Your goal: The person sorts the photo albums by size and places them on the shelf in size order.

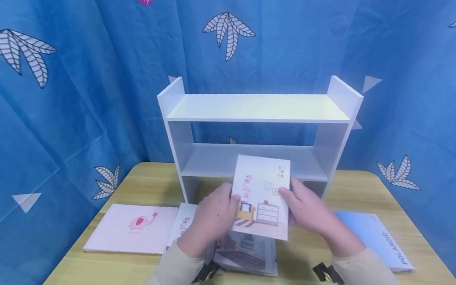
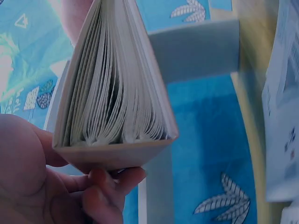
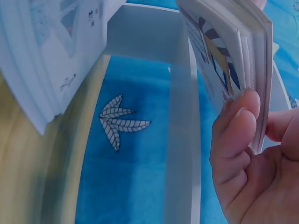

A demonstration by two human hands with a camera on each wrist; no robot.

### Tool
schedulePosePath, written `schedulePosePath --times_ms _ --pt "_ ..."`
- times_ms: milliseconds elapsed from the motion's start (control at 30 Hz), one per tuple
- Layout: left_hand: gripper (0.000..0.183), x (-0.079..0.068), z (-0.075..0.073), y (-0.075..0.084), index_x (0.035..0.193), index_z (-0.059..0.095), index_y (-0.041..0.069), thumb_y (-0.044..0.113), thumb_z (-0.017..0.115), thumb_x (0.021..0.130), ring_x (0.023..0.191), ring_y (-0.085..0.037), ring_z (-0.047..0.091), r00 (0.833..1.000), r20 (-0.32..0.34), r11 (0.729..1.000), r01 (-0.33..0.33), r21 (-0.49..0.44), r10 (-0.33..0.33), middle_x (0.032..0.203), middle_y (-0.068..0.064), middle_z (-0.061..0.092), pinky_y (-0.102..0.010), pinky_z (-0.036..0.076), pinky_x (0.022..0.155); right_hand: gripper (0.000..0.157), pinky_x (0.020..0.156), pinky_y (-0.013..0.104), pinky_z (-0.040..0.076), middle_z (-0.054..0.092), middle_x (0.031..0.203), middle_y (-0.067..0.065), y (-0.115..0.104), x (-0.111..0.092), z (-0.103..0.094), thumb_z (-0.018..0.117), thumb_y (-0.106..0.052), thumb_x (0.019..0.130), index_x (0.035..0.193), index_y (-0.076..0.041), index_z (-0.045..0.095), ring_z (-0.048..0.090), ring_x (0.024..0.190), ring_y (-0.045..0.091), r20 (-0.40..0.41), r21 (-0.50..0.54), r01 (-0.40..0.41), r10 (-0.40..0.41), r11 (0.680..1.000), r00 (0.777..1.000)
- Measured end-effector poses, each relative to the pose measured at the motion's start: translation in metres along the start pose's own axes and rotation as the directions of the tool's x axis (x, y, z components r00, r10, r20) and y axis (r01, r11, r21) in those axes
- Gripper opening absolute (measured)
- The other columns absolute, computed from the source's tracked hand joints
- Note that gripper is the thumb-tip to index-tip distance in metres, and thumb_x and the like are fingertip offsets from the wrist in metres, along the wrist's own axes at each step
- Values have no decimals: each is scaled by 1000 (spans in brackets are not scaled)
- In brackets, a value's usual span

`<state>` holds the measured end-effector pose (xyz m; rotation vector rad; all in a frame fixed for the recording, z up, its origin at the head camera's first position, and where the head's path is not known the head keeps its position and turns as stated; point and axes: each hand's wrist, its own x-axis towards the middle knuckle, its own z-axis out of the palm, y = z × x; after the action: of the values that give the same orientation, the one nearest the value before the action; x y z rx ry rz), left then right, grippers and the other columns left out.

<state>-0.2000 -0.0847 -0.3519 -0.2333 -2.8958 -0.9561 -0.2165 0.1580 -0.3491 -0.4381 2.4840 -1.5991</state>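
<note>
Both hands hold a thick photo album [image 1: 265,174] upright in front of the shelf. Its white cover shows a yellow armchair and a chest of drawers. My left hand [image 1: 215,208] grips the left edge, thumb on the cover. At the opposite edge, my right hand [image 1: 308,207] grips with its thumb on the cover too. In the left wrist view, the album's [image 2: 114,93] pages fan out above the spine, with fingers of the left hand [image 2: 100,191] against it. The right wrist view has the right hand's [image 3: 252,172] fingers curled round the album's [image 3: 224,46] edge.
A white two-tier shelf [image 1: 254,107] stands on the wooden table [image 1: 299,262]. Below the hands lies an album with a grey room picture [image 1: 246,252]; another white album [image 1: 183,214] is partly hidden. Left is a pink elephant album [image 1: 126,237]; right, a blue POLAROID album [image 1: 372,238].
</note>
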Motion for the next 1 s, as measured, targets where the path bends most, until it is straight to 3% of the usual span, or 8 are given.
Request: schedulePosePath --times_ms 167,300,400,500,600,700,867,1000 --pt "39 15 -20 -10 129 55 10 39 42 107 79 -15 58 997 -73 997 42 58 -38 92 1 59 -38 52 73 39 50 31 52 70 95 13 -13 28 9 40 -21 108 145 -9 37 62 61 24 44 5 2 -2 1000 999" --pt "40 31 -38 -21 124 57 9 41 39 108 77 -18 58 992 -119 995 46 92 -35 89 -2 60 -38 52 71 41 46 33 48 67 88 15 -23 52 15 42 -17 105 145 -10 41 57 55 26 64 -22 47 -46 999 997" --pt "45 43 -49 -29 132 56 9 44 39 108 86 -21 61 989 -142 997 59 42 -53 100 -6 64 -41 53 76 42 47 37 51 69 95 12 -29 70 17 44 -21 107 148 -14 42 59 57 32 63 -29 76 -74 997 995" --pt "52 52 -58 -38 145 50 10 45 42 107 107 -27 63 984 -153 995 79 -61 -88 123 -11 65 -48 54 89 45 46 37 50 71 101 8 -34 88 20 47 -27 107 151 -19 42 59 58 35 50 -49 70 -67 996 996" --pt "58 57 -65 -46 155 40 11 43 45 107 126 -31 56 982 -158 986 84 -143 -106 144 -13 55 -53 47 102 49 46 35 48 71 98 7 -41 105 23 48 -28 107 154 -18 39 58 57 33 37 -75 48 -46 996 998" --pt "61 60 -71 -52 158 34 13 41 48 106 136 -32 48 982 -158 979 68 -194 -100 153 -11 46 -53 42 107 54 48 33 48 69 89 12 -48 120 26 48 -29 107 156 -13 33 57 55 27 11 -86 4 -3 996 1000" --pt "65 61 -73 -58 160 29 14 37 51 104 143 -32 39 988 -146 986 26 -165 -50 159 -9 39 -51 39 110 58 57 35 50 66 89 12 -57 140 28 47 -31 108 158 -11 26 49 53 18 -23 -53 -88 87 995 996" --pt "69 57 -73 -59 160 32 16 39 59 101 144 -31 38 991 -126 994 19 -104 -33 159 -7 39 -53 39 110 56 59 37 50 60 78 9 -60 152 31 45 -32 109 158 -10 28 46 50 18 -7 -77 -121 121 990 993"
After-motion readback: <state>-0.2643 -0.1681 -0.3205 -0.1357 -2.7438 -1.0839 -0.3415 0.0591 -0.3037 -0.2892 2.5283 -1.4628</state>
